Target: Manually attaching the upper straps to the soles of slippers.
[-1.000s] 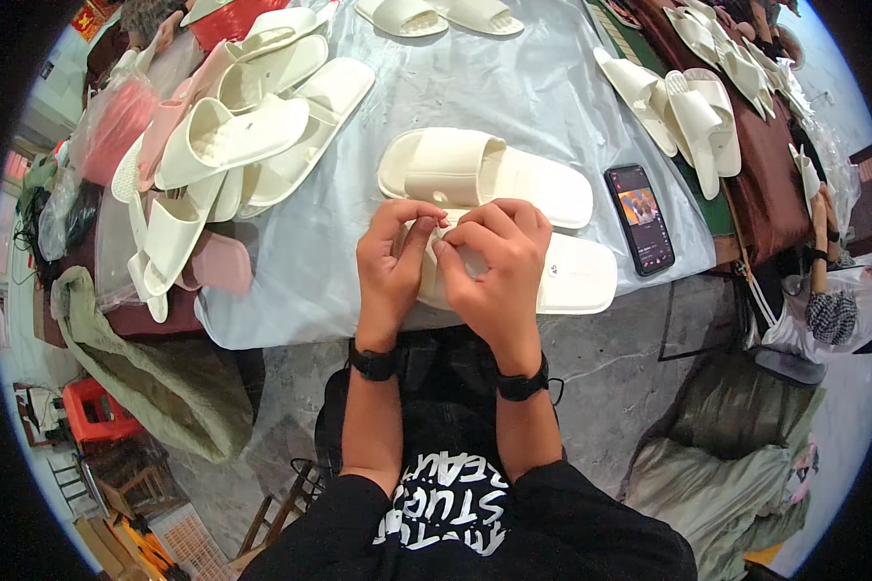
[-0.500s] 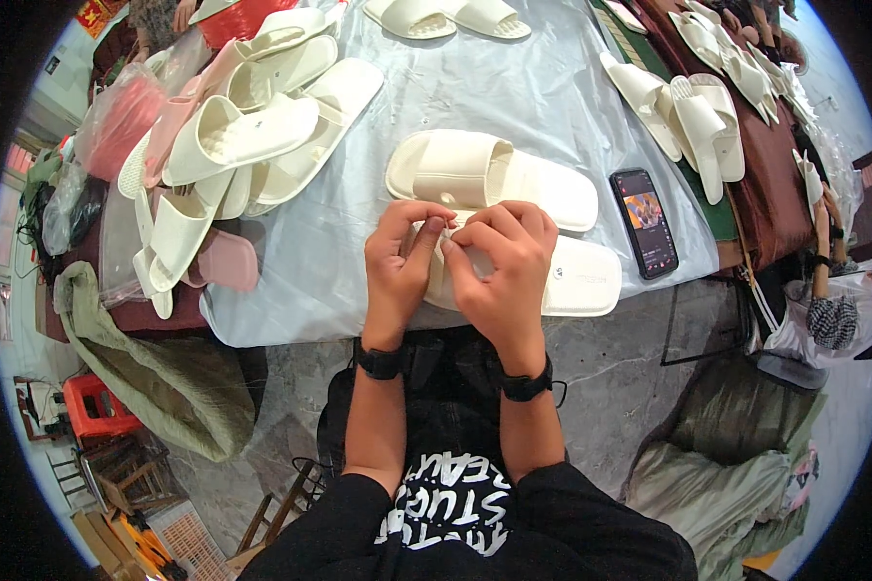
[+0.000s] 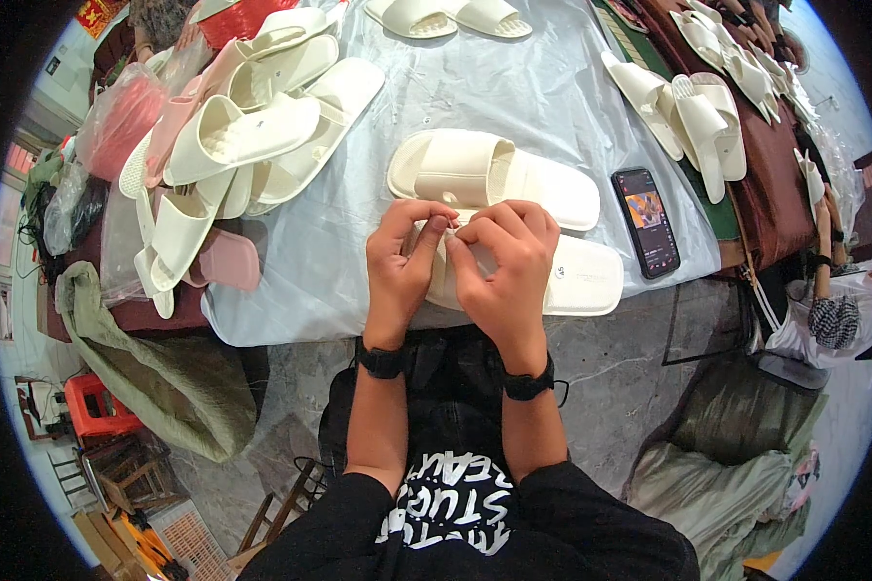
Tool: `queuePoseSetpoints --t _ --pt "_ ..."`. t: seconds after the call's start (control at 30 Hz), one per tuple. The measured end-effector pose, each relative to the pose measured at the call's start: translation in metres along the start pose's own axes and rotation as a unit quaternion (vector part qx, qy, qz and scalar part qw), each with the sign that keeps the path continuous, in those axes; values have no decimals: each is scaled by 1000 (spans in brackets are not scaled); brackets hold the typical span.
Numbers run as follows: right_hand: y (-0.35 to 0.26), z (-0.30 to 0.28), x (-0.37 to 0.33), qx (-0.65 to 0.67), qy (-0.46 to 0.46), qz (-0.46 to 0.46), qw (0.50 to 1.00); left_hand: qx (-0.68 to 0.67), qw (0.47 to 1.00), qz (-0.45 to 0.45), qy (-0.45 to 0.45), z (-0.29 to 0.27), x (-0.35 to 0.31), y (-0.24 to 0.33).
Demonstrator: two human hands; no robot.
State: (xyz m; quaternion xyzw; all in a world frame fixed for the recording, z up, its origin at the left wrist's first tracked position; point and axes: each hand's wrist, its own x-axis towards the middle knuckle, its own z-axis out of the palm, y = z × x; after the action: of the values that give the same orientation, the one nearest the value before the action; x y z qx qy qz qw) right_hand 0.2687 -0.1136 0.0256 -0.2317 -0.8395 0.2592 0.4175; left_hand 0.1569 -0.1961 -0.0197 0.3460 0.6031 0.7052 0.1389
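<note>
Two cream slide slippers lie side by side before me: the far slipper (image 3: 557, 194) is in fuller view, while my hands cover much of the near slipper (image 3: 591, 278). Above the near one, my left hand (image 3: 400, 271) has its thumb and forefinger pinched together. My right hand (image 3: 504, 266) pinches right beside it, so the fingertips of both almost meet. Whatever is between them is too small to make out. A black band circles each wrist.
Cream and pink slippers (image 3: 242, 136) are heaped at the left on the grey-white sheet (image 3: 291, 315). A phone (image 3: 646, 223) with a lit screen lies right of my hands. More slippers (image 3: 707, 121) are at the right, near another person's arm (image 3: 822, 228). A green sack (image 3: 165, 368) hangs front left.
Almost nothing differs. Both hands keep their pinch over the near slipper, with only a tiny shift at the fingertips.
</note>
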Motion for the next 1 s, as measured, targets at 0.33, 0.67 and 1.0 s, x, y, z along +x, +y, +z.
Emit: queuePoseSetpoints --t 0.33,0.67,1.0 --pt "0 0 -1 4 0 3 1000 41 998 40 1 3 2 2" --pt "1 1 0 17 8 12 1000 84 995 54 -14 0 2 5" --pt "0 0 -2 25 11 14 1000 106 991 78 10 6 3 10"
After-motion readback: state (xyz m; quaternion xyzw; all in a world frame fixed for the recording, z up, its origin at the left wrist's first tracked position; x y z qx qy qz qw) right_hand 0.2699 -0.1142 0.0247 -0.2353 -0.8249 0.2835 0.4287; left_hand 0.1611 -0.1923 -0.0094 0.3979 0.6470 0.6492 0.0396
